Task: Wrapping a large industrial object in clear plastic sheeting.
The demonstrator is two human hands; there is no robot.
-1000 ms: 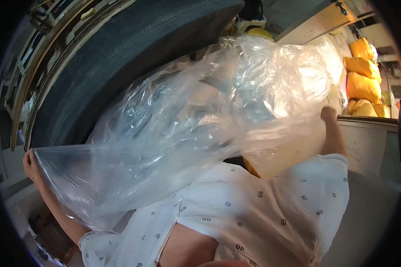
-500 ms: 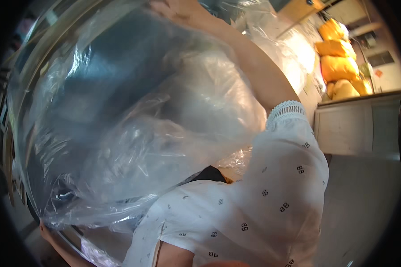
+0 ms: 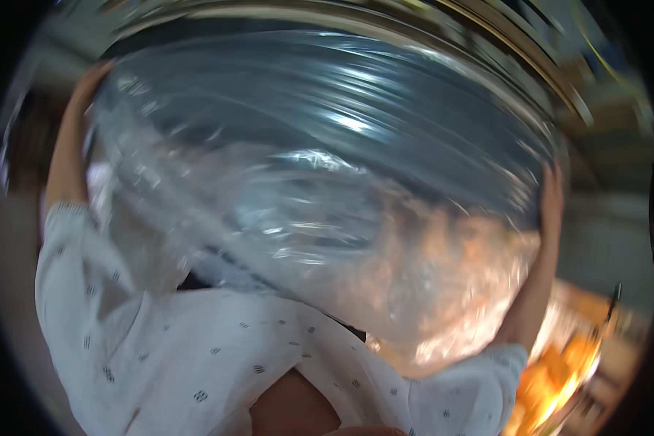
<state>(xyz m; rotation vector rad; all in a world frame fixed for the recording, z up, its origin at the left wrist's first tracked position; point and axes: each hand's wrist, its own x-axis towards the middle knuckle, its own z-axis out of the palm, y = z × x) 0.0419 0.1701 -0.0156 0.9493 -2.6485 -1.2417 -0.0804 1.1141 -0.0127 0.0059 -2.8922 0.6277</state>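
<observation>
A large grey-blue object (image 3: 283, 87) spans the width of the view before my chest. Clear plastic sheeting (image 3: 305, 240) covers it, stretched tight over the far part and crumpled and loose nearer me. My left hand (image 3: 98, 78) grips its far left edge. On the right, my right hand (image 3: 552, 195) holds the opposite edge, with its fingers closed against the plastic. Both arms are spread wide around the bundle. What lies inside the sheeting is blurred, and my fingertips are partly hidden.
Long pale rails or slats (image 3: 501, 54) run beyond the far edge of the bundle. Bright yellow-orange sacks (image 3: 556, 381) are at the lower right, smeared by motion. A grey surface (image 3: 610, 243) lies beyond my right hand.
The view has swung round: the yellow sacks went from upper right to lower right. The wrapped bundle now lies crosswise, its plastic tauter at the far side, with both hands at its sides.
</observation>
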